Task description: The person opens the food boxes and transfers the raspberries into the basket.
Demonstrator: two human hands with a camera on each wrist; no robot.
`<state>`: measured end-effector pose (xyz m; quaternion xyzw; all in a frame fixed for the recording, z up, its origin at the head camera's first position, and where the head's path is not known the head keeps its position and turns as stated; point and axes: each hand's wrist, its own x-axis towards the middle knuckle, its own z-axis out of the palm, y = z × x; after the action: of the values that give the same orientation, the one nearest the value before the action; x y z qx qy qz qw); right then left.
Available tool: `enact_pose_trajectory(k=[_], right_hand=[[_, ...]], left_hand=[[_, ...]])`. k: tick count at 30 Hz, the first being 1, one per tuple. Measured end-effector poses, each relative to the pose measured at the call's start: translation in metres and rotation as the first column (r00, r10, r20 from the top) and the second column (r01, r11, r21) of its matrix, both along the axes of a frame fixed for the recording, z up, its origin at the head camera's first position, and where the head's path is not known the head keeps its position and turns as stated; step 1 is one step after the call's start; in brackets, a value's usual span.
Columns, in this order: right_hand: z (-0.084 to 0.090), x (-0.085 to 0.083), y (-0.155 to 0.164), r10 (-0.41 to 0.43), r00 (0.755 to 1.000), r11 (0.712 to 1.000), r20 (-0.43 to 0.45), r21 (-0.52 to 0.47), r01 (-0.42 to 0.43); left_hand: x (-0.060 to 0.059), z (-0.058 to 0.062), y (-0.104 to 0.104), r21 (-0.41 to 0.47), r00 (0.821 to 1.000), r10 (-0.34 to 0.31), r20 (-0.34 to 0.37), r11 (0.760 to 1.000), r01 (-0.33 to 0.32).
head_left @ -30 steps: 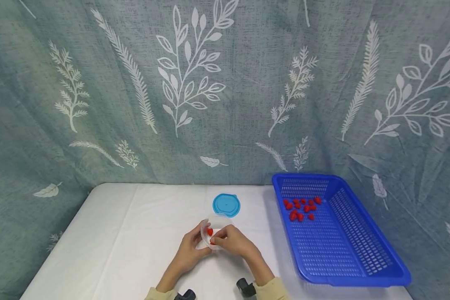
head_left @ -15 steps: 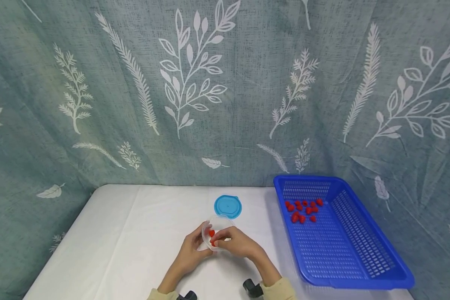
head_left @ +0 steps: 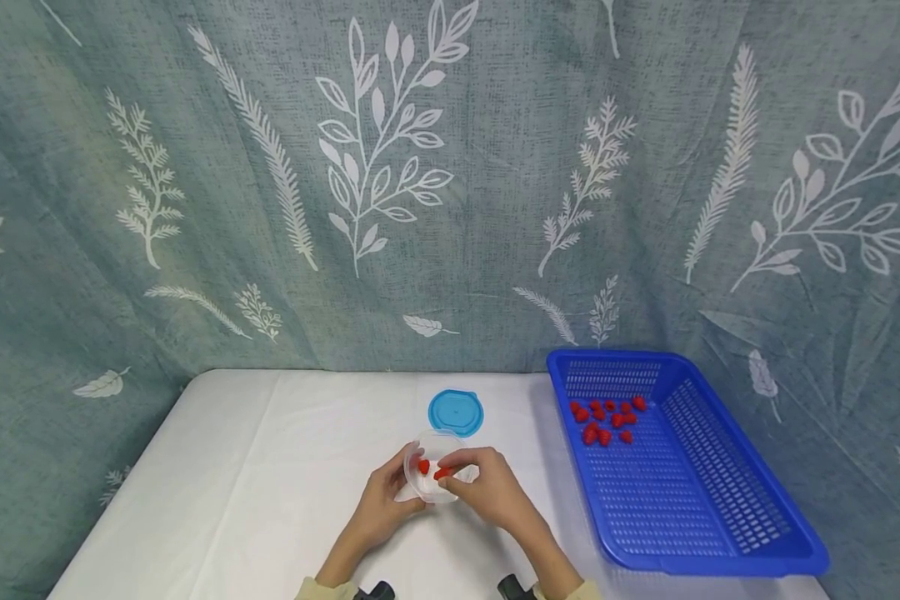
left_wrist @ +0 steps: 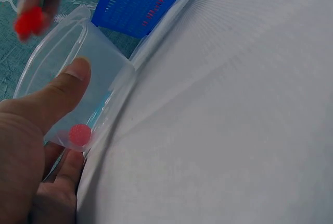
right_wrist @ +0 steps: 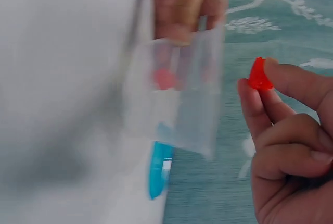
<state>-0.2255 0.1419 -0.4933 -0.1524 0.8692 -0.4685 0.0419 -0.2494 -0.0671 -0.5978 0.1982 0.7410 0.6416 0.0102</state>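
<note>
My left hand (head_left: 384,498) grips a clear plastic tub (left_wrist: 106,70) round its side, the thumb along the wall in the left wrist view. At the tub's bottom lies a red raspberry (left_wrist: 80,135) with a bumpy surface. Between thumb and fingertips my right hand (head_left: 493,487) pinches another red raspberry (right_wrist: 258,74). It shows beyond the tub's rim in both wrist views, and overlaps the tub's mouth in the head view. Just behind the tub lies a blue lid (head_left: 456,412).
At the right of the white-covered table (head_left: 307,433) stands a blue slatted basket (head_left: 667,525). Several raspberries (head_left: 604,437) are gathered towards its back left. A green leaf-patterned cloth (head_left: 450,208) hangs behind the table.
My right hand has drawn back to the right from low in the tub, bringing the pinched raspberry with it. My left hand keeps its grip on the tub.
</note>
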Motion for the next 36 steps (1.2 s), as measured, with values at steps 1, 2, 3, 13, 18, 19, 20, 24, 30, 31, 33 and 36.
enact_pose_trajectory(k=[1,2,3,13,18,19,20,24,30,31,33,36], right_hand=[[0.006,0.003,0.001,-0.010,1.000,1.000,0.000,-0.018,0.010],[0.012,0.006,0.003,-0.019,1.000,0.999,-0.002,-0.039,0.019],[0.019,0.009,0.004,-0.029,1.000,0.998,-0.005,-0.061,0.029],[0.085,0.024,0.042,-0.074,0.990,0.966,-0.118,-0.254,0.042],[0.117,0.012,0.084,-0.130,0.961,0.928,-0.244,-0.372,0.031],[0.122,0.009,0.092,-0.147,0.956,0.924,-0.255,-0.380,0.040],[0.126,0.005,0.099,-0.166,0.948,0.919,-0.271,-0.391,0.049],[0.136,-0.012,0.126,-0.238,0.915,0.911,-0.326,-0.400,0.095],[0.120,-0.051,0.167,-0.346,0.855,0.908,-0.387,-0.368,0.200],[0.115,-0.058,0.173,-0.369,0.837,0.907,-0.403,-0.351,0.232],[0.103,-0.070,0.183,-0.420,0.809,0.897,-0.412,-0.326,0.299],[0.082,-0.087,0.197,-0.486,0.776,0.870,-0.402,-0.301,0.389]], left_hand=[[0.000,0.000,0.000,-0.007,1.000,0.004,0.006,1.000,-0.004],[0.000,0.001,0.001,-0.010,1.000,0.008,0.017,1.000,-0.007],[0.000,0.001,0.001,-0.013,1.000,0.009,0.023,1.000,-0.009],[-0.001,0.001,0.000,-0.012,1.000,0.006,0.016,1.000,-0.005],[0.000,0.003,-0.001,-0.025,0.999,0.019,0.028,1.000,-0.019],[0.001,0.003,0.000,-0.025,0.999,0.020,0.033,1.000,-0.019],[0.001,0.004,0.000,-0.023,0.999,0.019,0.039,1.000,-0.018],[0.001,0.003,0.001,-0.014,0.999,0.013,0.051,1.000,-0.012],[0.000,0.003,0.001,-0.002,0.999,0.004,0.054,1.000,-0.004],[0.000,0.003,0.001,-0.002,0.998,0.001,0.057,1.000,-0.001],[0.000,0.002,0.000,-0.009,0.999,-0.001,0.051,1.000,0.001],[-0.001,0.002,0.000,-0.007,0.999,-0.006,0.045,1.000,0.006]])
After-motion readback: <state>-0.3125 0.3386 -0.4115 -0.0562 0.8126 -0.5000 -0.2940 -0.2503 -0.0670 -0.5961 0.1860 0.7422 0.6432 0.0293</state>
